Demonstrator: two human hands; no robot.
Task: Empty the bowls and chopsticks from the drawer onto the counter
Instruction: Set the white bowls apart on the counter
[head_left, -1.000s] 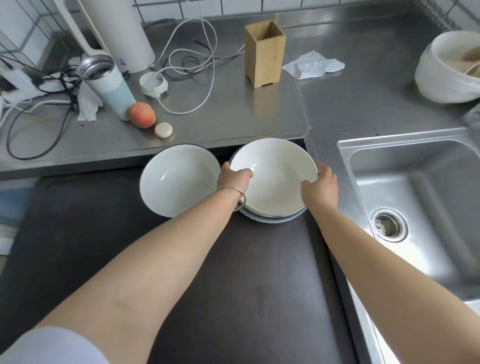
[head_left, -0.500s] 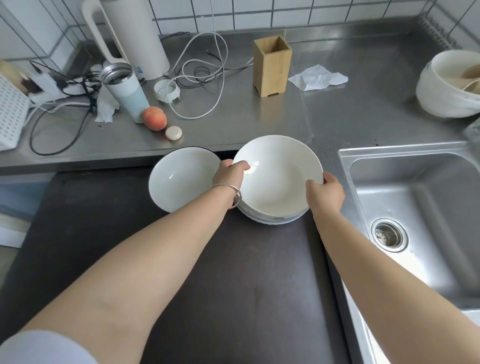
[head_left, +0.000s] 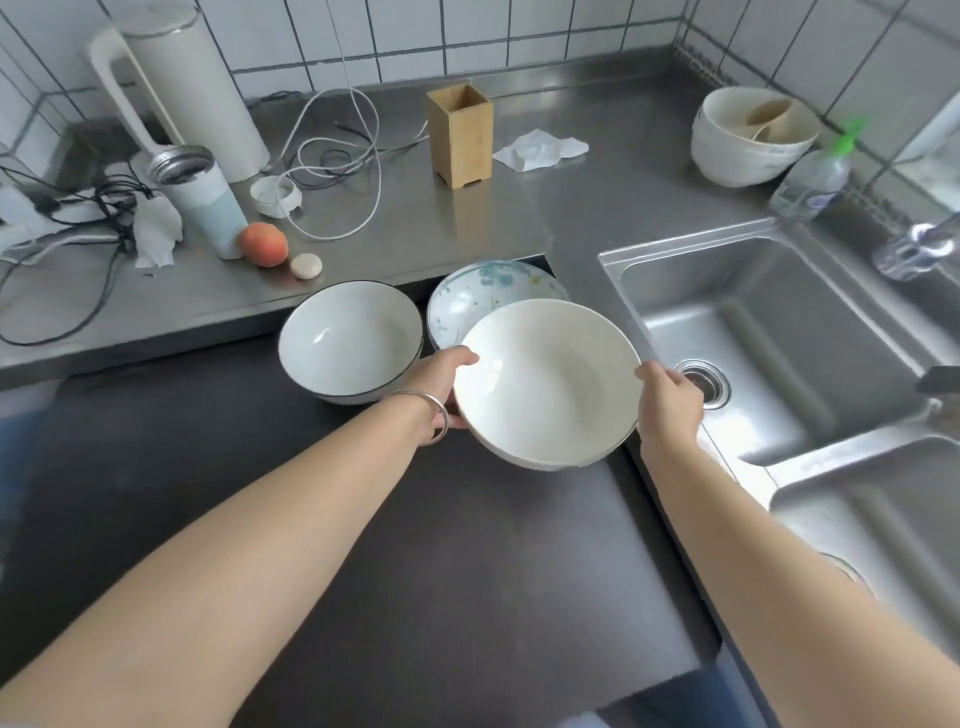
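Fingers: the left hand (head_left: 439, 376) and the right hand (head_left: 667, 400) each grasp an opposite side of the white bowl's rim, thumbs curled over the edge.
White bowl (head_left: 545, 382): held tilted above the open drawer, near its right back corner.
Drawer (head_left: 415, 545): dark, flat bottom, pulled out below the counter's front edge.
Patterned bowl (head_left: 488, 291): blue-speckled, in the drawer's back right corner, partly hidden behind the white bowl.
Black-rimmed bowl (head_left: 350, 340): upright at the drawer's back edge, just left of the patterned one.
Counter (head_left: 597, 176): stainless steel against a white tiled wall, carrying a wooden holder (head_left: 460, 135), a peach (head_left: 263, 244), a tumbler (head_left: 200, 200), a kettle (head_left: 182, 78) and cables.
Sink (head_left: 769, 332): steel basin set into the counter at the drawer's right.
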